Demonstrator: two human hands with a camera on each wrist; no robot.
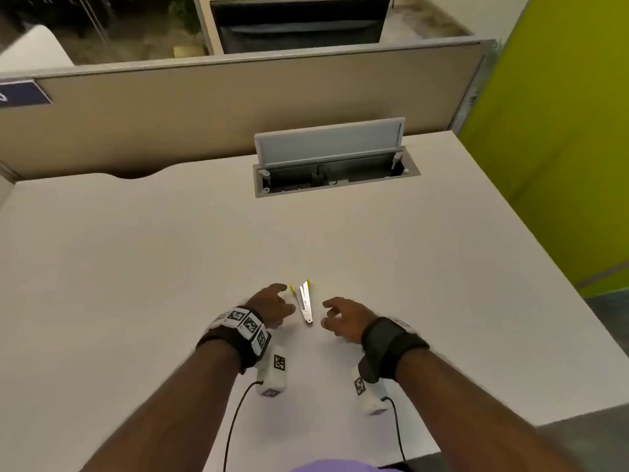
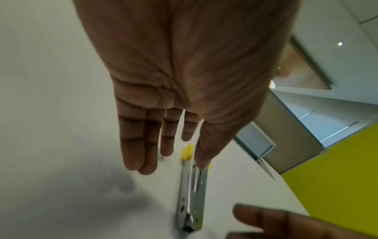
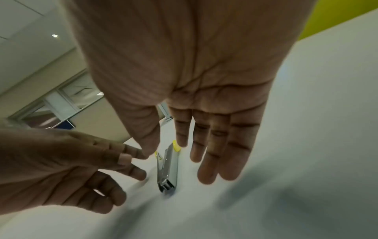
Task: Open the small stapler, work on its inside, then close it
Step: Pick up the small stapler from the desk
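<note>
The small stapler (image 1: 305,301) lies on the white table (image 1: 170,267), its silver metal arms spread in a narrow V with yellow tips at the far end. My left hand (image 1: 288,298) hovers just left of it with fingers relaxed and holds nothing. My right hand (image 1: 326,313) hovers just right of it, also empty. In the left wrist view the stapler (image 2: 193,194) lies under my left hand (image 2: 171,168), whose thumb tip overlaps its far end; contact is unclear. In the right wrist view the stapler (image 3: 167,169) sits between my right hand (image 3: 184,161) and the other hand's fingers (image 3: 135,173).
A cable box (image 1: 337,178) is sunk in the table at the back, its grey lid (image 1: 330,144) standing up. A beige partition (image 1: 238,107) runs behind the desk and a green wall (image 1: 561,148) stands to the right. Wrist camera cables (image 1: 235,420) trail toward me.
</note>
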